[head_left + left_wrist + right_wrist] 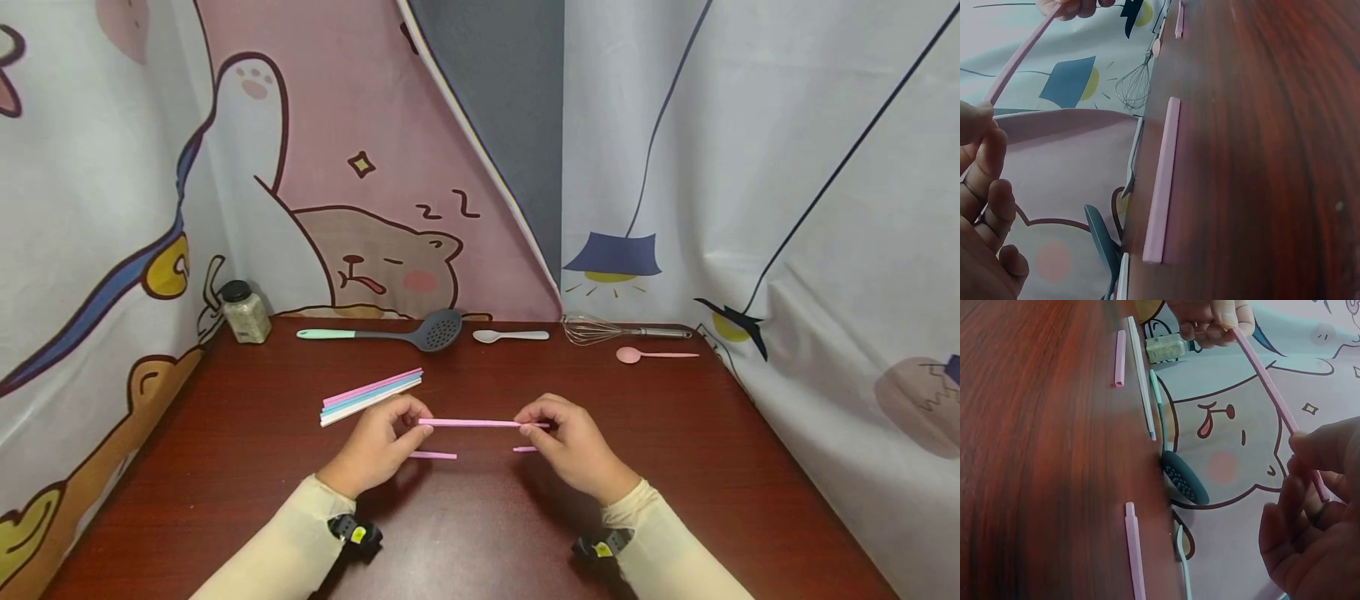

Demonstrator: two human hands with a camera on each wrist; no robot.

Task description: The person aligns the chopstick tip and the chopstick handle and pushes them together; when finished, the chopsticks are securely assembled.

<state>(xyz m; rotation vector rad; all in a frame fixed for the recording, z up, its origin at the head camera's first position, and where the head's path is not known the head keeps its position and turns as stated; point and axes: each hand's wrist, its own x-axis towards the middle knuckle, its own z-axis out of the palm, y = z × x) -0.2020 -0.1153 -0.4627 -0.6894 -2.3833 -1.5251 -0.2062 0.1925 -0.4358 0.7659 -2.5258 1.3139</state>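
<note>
A thin pink stick (472, 423) is held level above the table by both hands. The left hand (386, 442) pinches its left end between thumb and fingers. My right hand (573, 446) pinches it close to the other end, and a short tip sticks out past the fingers. Below lie two pink pieces: one (438, 456) partly hidden by the left hand, another (523, 450) partly behind the right hand. In the right wrist view, a pink piece (1135, 556) on the table has a narrower tip.
Behind the left hand lies a row of pink, blue and white sticks (371, 396). Along the back edge are a lidded jar (245, 317), a slotted skimmer (435, 332), a white spoon (510, 336), a whisk (622, 331) and a pink spoon (652, 355). Printed curtains surround the table.
</note>
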